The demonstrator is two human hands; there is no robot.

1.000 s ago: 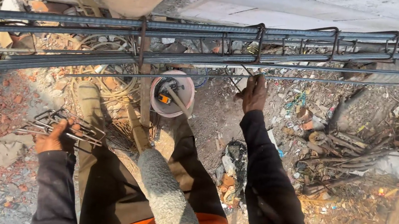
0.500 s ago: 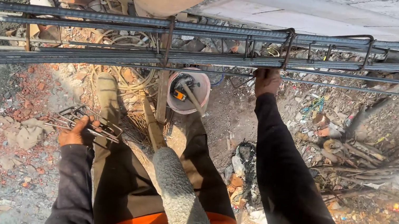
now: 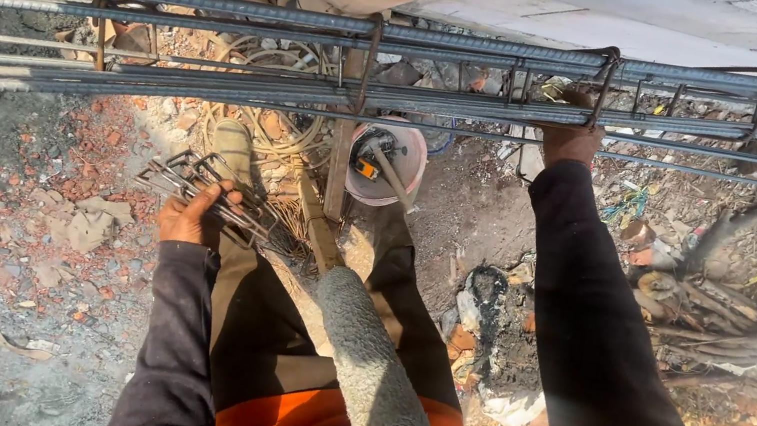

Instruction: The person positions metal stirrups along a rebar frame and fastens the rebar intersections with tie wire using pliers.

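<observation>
Steel stirrups (image 3: 205,188), stiff, light and springy, sit bunched in the closed left hand (image 3: 187,219), best held mid-bundle, while the right hand (image 3: 569,140) grips the rigid, heavy bars (image 3: 217,81)

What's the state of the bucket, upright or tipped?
Upright. The bucket stands on the ground under the rebar, its round rim facing up, with tools visible inside. How full it is cannot be told.

No packages, labels, signs or screens in view; only rubble.
</observation>
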